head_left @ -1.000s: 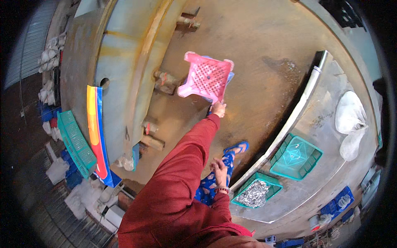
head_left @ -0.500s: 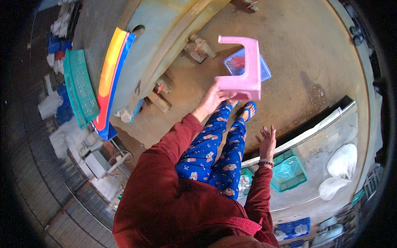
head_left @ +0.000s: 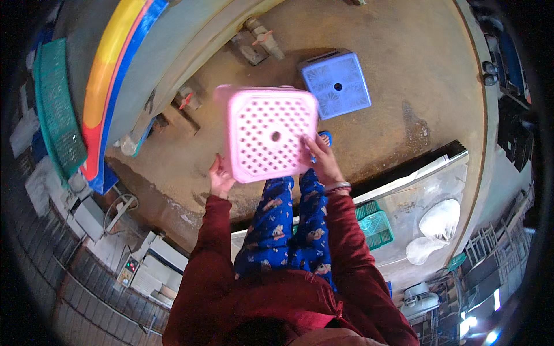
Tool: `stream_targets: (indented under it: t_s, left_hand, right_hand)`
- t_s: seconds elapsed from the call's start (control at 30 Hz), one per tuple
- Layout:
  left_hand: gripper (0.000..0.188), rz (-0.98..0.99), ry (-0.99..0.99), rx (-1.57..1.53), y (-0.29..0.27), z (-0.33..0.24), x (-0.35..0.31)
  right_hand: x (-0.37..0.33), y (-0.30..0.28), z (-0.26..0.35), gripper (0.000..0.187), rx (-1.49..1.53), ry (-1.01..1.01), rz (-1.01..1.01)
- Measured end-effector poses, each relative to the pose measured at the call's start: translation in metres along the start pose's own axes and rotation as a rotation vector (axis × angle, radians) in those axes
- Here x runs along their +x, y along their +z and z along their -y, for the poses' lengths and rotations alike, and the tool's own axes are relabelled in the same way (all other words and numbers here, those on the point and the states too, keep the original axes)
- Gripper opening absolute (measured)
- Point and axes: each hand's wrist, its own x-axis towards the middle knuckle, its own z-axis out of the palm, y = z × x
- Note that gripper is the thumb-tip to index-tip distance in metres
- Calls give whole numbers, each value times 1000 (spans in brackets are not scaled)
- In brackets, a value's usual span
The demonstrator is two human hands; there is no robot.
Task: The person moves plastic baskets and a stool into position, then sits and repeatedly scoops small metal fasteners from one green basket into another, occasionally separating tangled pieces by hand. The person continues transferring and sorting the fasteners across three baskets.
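Damp-looking brown floor lies beneath the work. The blue stool stands on it, seat upward. The pink stool is in front of the person, raised above the floor; in view its right side overlaps the blue stool's edge, and contact between the two cannot be determined.

Handling: in this inspector's judgement, the pink stool is best borne evenly from opposite sides, with its frame clear of the blue stool and of the blue sandal near it in view. The right hand clasps the near right corner, fingers laid over the seat edge. The left hand is at the near left corner, fingers partly curled; whether it grips or merely touches cannot be told. A matching firm hold on that side is advisable.

Condition: the seat faces the camera, square with rounded corners, pale pink and slightly blurred. Its legs are mostly hidden. A plain border frames the perforated panel. One larger round hole marks the centre; rows of small dark holes surround it.
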Motion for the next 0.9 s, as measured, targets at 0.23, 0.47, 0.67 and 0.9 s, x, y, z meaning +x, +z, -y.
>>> stream_targets:
  t_s: [0.23,0.47,0.67,0.9]
  left_hand:
    - [43,-28,182,-114,-45,-18,107]
    - [36,290,305,-363,-127,23,232]
    - [27,-576,43,-678,-198,57,304]
    - [53,-419,135,354,-170,51,302]
  right_hand:
    - [157,-57,-2,51,-872,-468,-460]
    - [223,-135,32,41,-1429,-382,-499]
    - [214,-96,66,32,-961,58,-367]
    - [181,-43,92,28,-679,-56,-361]
